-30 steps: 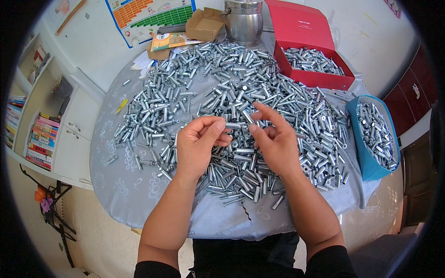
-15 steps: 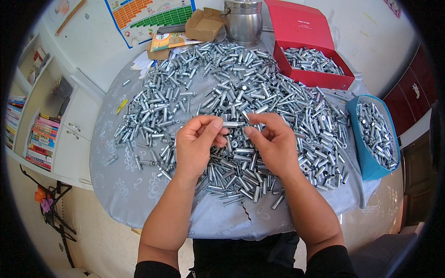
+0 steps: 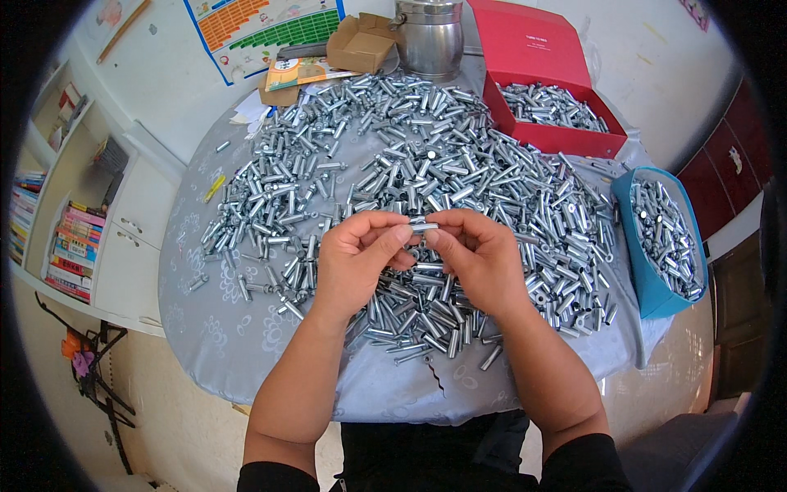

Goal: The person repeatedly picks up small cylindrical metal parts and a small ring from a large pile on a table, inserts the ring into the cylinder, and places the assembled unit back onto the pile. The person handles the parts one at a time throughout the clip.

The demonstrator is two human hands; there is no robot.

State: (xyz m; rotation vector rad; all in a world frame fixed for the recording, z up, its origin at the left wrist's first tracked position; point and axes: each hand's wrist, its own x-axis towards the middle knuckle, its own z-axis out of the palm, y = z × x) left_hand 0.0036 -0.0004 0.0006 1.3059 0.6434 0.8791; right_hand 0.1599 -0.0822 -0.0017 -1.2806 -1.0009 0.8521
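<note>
Hundreds of small zinc-plated metal sleeves are spread in a loose heap over the round, grey-clothed table, reaching from just under the fingers to well beyond them. One short metal sleeve is held level above the heap, between the two hands. The left hand is closed on its left end with thumb and forefinger, and the right hand is pinched on its right end in the same way; the fingertips of both hands are drawn together on the piece, almost touching each other. Whether two parts are being joined there cannot be told, as the piece is mostly covered.

Beyond the fingers and to their right, a red cardboard box is partly filled with similar pieces. Further right, a blue tub is also loaded with them. Straight beyond the heap a steel pot and a brown carton are seen.

As a judgement only: some pieces are already sorted into the two containers, yet by far the greater part is left on the table, so the work appears well short of halfway.
</note>
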